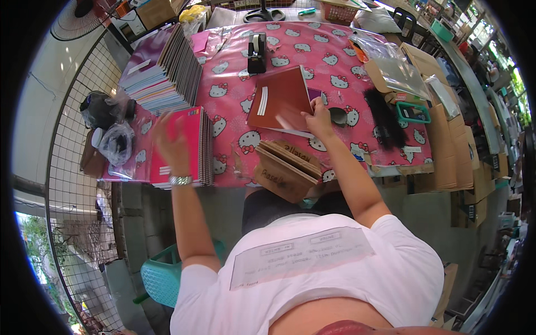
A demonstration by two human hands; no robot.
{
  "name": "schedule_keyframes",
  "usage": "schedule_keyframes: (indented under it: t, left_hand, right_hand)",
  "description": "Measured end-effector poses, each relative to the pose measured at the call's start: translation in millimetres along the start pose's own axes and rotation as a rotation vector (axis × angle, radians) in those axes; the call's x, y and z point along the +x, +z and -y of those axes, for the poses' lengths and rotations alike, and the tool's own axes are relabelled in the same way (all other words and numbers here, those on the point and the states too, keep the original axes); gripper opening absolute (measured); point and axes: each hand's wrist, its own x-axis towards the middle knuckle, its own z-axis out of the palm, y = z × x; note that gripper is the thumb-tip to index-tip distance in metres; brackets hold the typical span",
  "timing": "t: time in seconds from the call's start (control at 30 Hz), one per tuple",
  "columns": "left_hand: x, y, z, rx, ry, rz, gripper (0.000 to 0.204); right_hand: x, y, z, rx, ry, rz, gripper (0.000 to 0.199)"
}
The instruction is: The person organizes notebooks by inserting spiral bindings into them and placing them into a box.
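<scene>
A brown-covered notebook [282,103] with a white label lies tilted in the middle of the table, its lower right edge pinched by my right hand [319,119]. Part of a purple notebook [315,93] shows beneath or behind it. My left hand [172,144] hovers over or touches a stack of pink spiral notebooks [192,148]; motion smears its fingers, so contact is unclear. Behind that stack rises a taller pile of spiral notebooks [162,72], purple on top. Close to my body, a cardboard holder [285,170] with handwriting stands at the table's front edge.
A black tape dispenser [257,53] stands at the back. Right of my hand are a dark round object [338,116], a black bristly bundle [386,120] and a teal tray [413,112]. Cardboard [446,151] lines the right side; plastic wrap [116,142] lies left.
</scene>
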Motion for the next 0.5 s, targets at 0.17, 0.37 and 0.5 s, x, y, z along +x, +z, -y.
schedule_keyframes:
  t: [0.17, 0.37, 0.5]
  left_hand:
    - [31, 57, -178, -0.229, 0.476, 0.295, 0.034]
    - [-14, 87, -217, -0.346, 0.768, 0.935, 0.012]
    - [-64, 84, -214, -0.236, 0.723, 1.028, 0.015]
  right_hand:
    - [-73, -57, 11, 0.354, -0.11, -0.034, 0.032]
    - [-166, -46, -32, 0.671, 0.05, 0.012, 0.043]
    - [-189, -66, -40, 0.716, -0.096, 0.05, 0.063]
